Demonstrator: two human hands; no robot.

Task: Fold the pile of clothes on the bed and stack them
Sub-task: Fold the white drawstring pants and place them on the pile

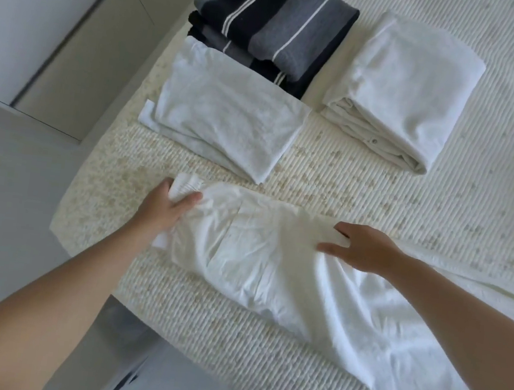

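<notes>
A long white garment (272, 271) lies stretched across the near part of the bed, running off to the right. My left hand (167, 206) grips its ribbed left end, with the thumb on top and the cloth bunched in the fingers. My right hand (362, 248) pinches a fold near the garment's middle, fingers tucked under the cloth. Behind lie three folded items: a pale grey-white shirt (226, 116), a dark striped garment (270, 24) partly under that shirt, and a white buttoned garment (401, 89).
The bed (347, 186) has a ribbed cream cover with tan flecks. Its left edge drops to a grey floor (6, 196). White cupboard doors (43, 22) stand at the far left. Grey clothing of mine (162, 377) shows at the bottom.
</notes>
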